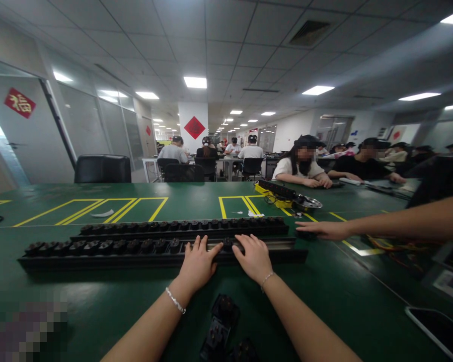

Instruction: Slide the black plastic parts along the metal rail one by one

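Observation:
A long black rail (109, 262) lies across the green table with a row of black round socket modules (121, 246) in its left part. One more black module (227, 244) sits in the rail between my hands, apart from the row. My left hand (198, 261) rests over the rail with fingers spread, its thumb close to the left side of this module. From the other side, my right hand (253, 257) reaches over the rail, fingers extended and thumb near the module. Whether either thumb touches it, I cannot tell.
Behind lies a second black rail (173, 227) with modules. Several loose black modules (215, 338) lie near me. Another person's arm (385, 226) reaches in from the right. A phone (438, 329) lies at right; a yellow-and-black fixture (279, 193) stands farther back.

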`<state>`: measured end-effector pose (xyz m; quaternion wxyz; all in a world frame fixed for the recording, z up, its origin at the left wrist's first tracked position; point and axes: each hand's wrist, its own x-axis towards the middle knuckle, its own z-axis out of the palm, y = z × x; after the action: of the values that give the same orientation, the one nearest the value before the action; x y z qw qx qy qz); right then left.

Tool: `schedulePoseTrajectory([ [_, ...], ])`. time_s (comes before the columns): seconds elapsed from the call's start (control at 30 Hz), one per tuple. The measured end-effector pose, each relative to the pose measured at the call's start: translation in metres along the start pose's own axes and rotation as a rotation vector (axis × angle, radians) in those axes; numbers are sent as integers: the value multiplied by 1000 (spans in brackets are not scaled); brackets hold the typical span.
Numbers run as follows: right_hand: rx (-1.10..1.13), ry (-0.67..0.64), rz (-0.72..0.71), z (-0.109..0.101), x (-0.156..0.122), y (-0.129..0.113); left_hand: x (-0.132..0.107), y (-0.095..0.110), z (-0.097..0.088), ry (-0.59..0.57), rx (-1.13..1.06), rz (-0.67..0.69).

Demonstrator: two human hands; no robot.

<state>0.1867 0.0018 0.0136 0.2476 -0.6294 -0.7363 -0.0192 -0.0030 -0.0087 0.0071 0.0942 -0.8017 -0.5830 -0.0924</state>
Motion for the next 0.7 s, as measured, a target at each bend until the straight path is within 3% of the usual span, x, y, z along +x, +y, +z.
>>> schedulePoseTrajectory([
  [0.2,71,2,74,0,2,-19,-1,1,2,44,4,13],
  [0.5,56,42,151,4,9,-35,-1,2,1,16,9,5],
  [0.7,51,93,227,10,12,-43,-3,-2,6,86,29,41],
])
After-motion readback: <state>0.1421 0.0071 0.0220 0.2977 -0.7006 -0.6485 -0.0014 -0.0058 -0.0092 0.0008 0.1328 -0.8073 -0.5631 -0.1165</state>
